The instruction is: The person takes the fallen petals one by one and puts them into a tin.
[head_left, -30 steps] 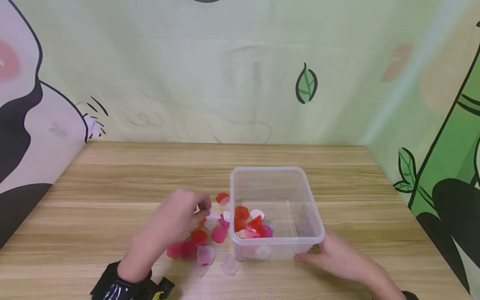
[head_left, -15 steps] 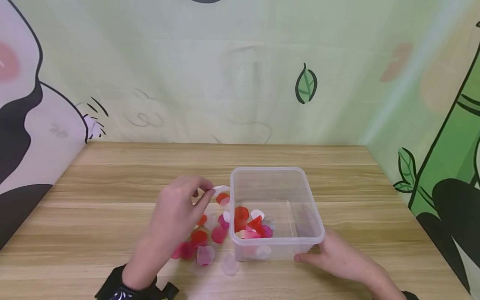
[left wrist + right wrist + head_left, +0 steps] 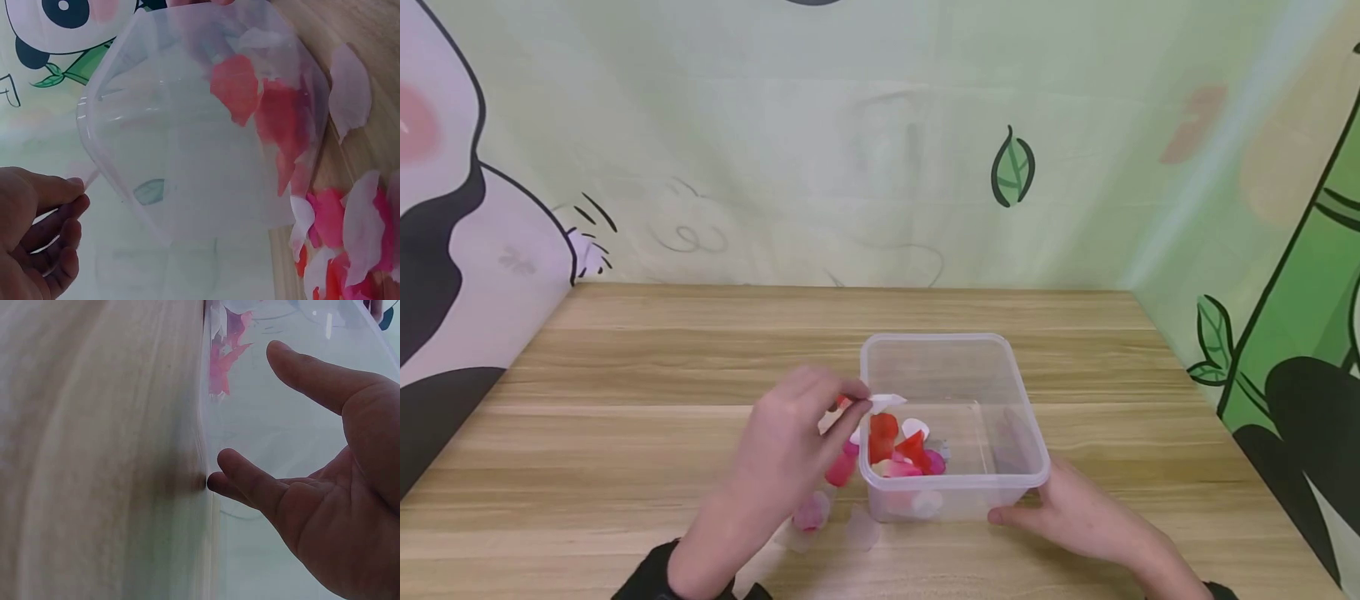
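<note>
My left hand (image 3: 786, 446) pinches a white petal (image 3: 890, 401) between thumb and fingertips, over the left rim of a clear plastic box (image 3: 958, 482). In the left wrist view the left hand (image 3: 40, 231) is beside the box's rim, its other fingers loosely curled. Inside the box lie several red petals (image 3: 882, 435), pink ones and a white petal (image 3: 913, 428). My right hand (image 3: 1090, 512) rests against the box's right side. The right wrist view shows that hand (image 3: 331, 469) with thumb and fingers extended along the clear wall.
Loose pink petals (image 3: 840, 469) and pale ones (image 3: 862, 529) lie on the wooden table (image 3: 647, 350) left of the box, partly hidden by my left arm. A cartoon-printed cloth (image 3: 775, 167) stands behind the table and along its sides.
My left hand picked a white petal from the pile, raised it, and carried it right to the box's rim. The right hand and the box have stayed in place.
</note>
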The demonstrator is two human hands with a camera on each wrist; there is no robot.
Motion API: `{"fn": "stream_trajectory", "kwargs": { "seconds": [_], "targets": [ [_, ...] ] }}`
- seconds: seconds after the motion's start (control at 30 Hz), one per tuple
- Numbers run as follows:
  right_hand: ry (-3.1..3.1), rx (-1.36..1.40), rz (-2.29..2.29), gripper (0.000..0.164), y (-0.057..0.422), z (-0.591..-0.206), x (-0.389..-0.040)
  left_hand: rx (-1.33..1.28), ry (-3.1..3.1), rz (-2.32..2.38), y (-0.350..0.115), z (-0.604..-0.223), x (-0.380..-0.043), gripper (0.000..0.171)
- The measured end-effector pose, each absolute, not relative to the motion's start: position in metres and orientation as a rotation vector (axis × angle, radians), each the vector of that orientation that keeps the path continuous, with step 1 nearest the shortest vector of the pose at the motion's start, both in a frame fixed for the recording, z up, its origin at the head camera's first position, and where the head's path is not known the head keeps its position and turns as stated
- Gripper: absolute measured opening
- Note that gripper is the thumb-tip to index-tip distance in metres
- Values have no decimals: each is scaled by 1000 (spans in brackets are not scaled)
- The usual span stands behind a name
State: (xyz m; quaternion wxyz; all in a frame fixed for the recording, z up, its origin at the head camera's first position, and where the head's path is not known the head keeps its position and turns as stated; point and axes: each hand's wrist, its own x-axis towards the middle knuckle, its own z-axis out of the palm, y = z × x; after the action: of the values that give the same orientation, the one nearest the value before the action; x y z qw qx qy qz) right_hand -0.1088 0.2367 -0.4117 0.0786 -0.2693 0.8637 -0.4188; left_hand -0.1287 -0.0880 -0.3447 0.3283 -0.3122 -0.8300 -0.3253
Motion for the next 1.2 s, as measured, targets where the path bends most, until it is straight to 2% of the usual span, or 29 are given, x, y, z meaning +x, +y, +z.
{"fn": "stream_trajectory", "kwargs": {
  "seconds": [0.23,0.6,1.03,1.2],
  "targets": [
    [2579,-793,-1252,94,237,-412,-109,-870,-2149,-894,-86,-347,-129,23],
    [2595,-778,-1248,92,237,-413,-109,-753,-2284,-840,-96,-345,-131,14],
    [2579,-748,-1253,91,237,-412,-109,-451,-2861,-636,-113,-350,-141,9],
    [2572,-742,-1256,88,237,-412,-110,-418,-3136,-529,-118,-351,-143,9]
  ]
}}
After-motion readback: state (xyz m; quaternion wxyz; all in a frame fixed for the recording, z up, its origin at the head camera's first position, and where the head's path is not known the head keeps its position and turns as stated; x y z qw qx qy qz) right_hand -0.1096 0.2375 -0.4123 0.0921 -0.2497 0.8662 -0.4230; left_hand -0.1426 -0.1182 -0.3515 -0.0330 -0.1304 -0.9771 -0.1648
